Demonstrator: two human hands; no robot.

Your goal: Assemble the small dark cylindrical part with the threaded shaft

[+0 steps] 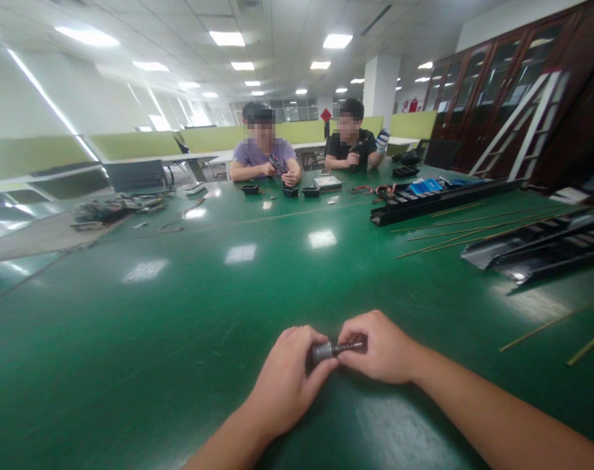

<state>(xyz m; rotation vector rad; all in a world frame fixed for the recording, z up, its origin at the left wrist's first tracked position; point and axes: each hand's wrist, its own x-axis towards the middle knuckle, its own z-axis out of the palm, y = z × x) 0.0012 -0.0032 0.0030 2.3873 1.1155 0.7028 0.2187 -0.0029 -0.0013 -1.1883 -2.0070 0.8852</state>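
Observation:
Just above the green tabletop [203, 294], both hands meet on a small grey metal cylinder with a thin shaft [322, 353], which looks like a little motor. Its body sits between the thumb and fingers of my left hand [287, 375]. My right hand [378, 346] pinches the dark, ridged shaft, whose bright tip pokes out to the right between thumb and fingers. The piece lies roughly level. My fingers cover parts of both the body and the shaft.
Long black metal channels [536, 251] and thin brass-coloured rods [453, 236] lie at the right. Two people sit across the table, near small black trays [290, 192] and a white box [328, 183]. Cables and parts [106, 209] lie at far left. A stepladder [536, 130] stands behind right.

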